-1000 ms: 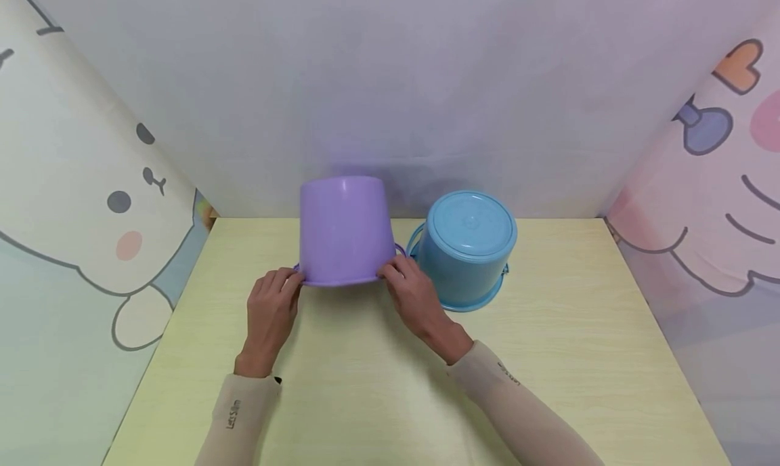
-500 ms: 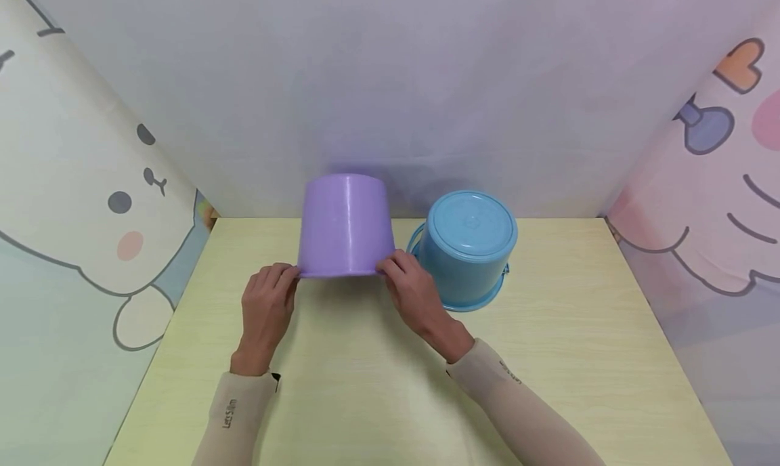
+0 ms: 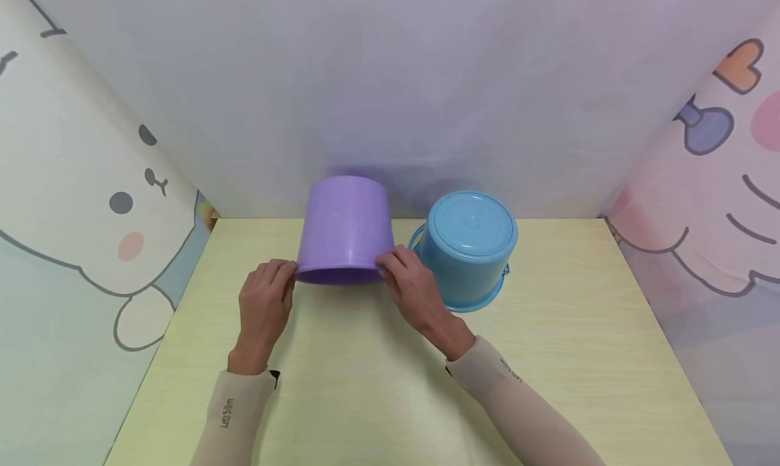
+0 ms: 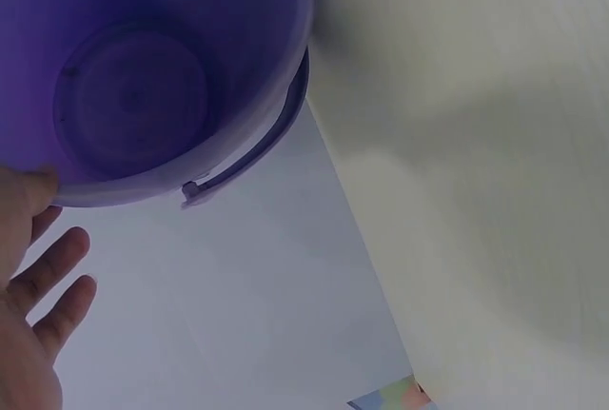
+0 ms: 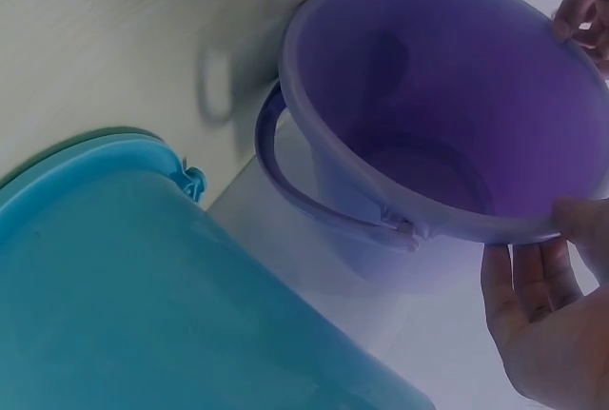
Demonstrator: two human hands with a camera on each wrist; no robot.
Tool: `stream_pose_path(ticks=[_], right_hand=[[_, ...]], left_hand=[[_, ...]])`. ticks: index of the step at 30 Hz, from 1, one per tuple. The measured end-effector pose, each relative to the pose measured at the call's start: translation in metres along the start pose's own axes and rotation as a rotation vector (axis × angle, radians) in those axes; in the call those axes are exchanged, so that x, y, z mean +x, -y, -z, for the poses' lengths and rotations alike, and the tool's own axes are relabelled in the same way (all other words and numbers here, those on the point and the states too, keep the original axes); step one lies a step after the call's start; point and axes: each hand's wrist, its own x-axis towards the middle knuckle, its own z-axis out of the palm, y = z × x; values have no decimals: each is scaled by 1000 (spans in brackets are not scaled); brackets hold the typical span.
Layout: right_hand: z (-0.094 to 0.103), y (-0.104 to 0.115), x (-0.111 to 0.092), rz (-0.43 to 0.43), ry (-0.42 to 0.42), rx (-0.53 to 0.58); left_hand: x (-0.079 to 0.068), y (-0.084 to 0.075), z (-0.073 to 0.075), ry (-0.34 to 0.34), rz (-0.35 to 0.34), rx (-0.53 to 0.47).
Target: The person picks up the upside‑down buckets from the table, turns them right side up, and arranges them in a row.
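Note:
A purple bucket is tilted on its side at the back of the table, its mouth facing me and its base towards the wall. My left hand pinches the left side of its rim, thumb over the inner edge. On the opposite side my right hand grips the rim the same way. Both wrist views look into the bucket, where bare inner walls and the round bottom show. Its purple handle hangs below the rim, towards the table.
Close to the right of my right hand, a light blue bucket stands upside down on the pale wooden table. Behind the table rises a plain cloth wall. Cartoon-printed panels flank both sides.
The purple bucket has tipped further, its near rim rising so the dark inside now shows in the head view. My left hand has shifted slightly left and away; the blue bucket stays put.

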Motion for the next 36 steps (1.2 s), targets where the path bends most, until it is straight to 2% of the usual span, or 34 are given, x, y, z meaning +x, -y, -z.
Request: stream_pose_path(ticks=[9, 18, 24, 29, 36], right_hand=[[1, 1, 4, 1, -15, 4], [2, 1, 6, -12, -30, 17], [0, -1, 5, -19, -57, 21], [-2, -4, -2, -90, -113, 34], [-15, -8, -23, -229, -202, 84]], left_hand=[[4, 0, 3, 13, 5, -20], [4, 0, 4, 79, 41, -120], [5, -2, 3, 86, 57, -189], [5, -1, 3, 87, 62, -199], [4, 0, 2, 68, 82, -221]])
